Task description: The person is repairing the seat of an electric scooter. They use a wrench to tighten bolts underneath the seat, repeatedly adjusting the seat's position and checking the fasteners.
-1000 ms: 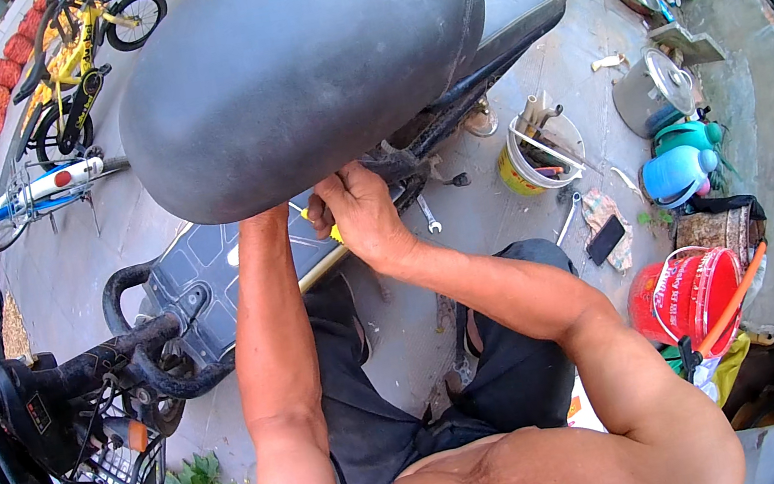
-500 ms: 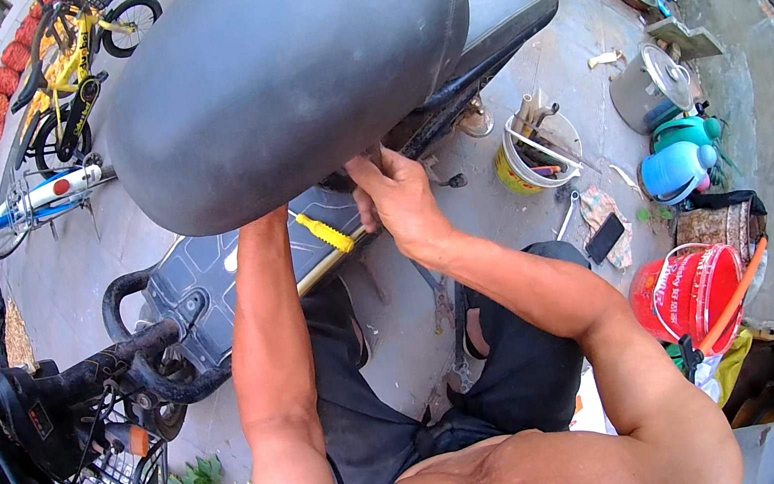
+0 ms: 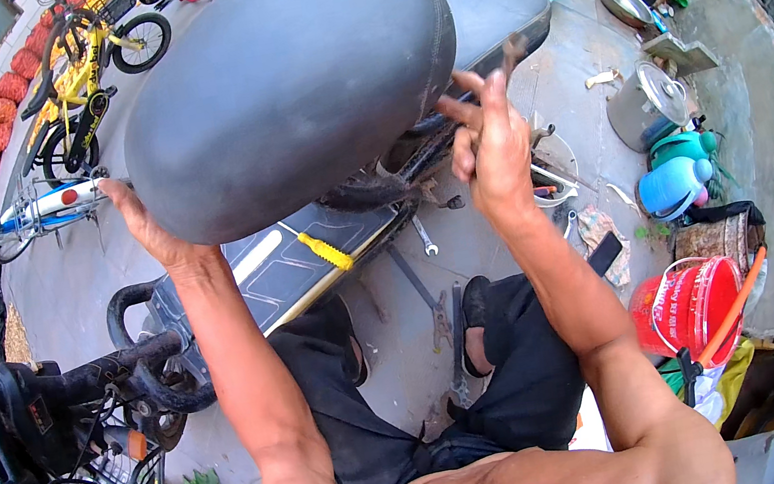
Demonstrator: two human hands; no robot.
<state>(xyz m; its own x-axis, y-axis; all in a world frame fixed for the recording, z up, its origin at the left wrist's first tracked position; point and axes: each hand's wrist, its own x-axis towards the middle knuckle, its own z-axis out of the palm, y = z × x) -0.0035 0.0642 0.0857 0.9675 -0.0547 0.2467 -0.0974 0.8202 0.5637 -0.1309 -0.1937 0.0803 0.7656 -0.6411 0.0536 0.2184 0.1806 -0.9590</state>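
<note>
A broad, rounded scooter seat of smooth, matte grey vinyl, stitched along its edge, is tipped up and fills the twelve o'clock part of the view. The left hand lies flat and open against its underside at nine o'clock, palm pressed to the cover. The right hand, at two o'clock beside the seat's rear edge, is half closed, index finger straight, pinching a small dark rusty metal piece whose shape is too small to tell. Below the seat, a yellow-handled screwdriver rests on the glossy dark scooter body. A steel wrench lies on the concrete floor. At four o'clock stands a red plastic bucket with a wire bail; its contents are hidden. At three o'clock are a lidded metal pot and a blue jug.
</note>
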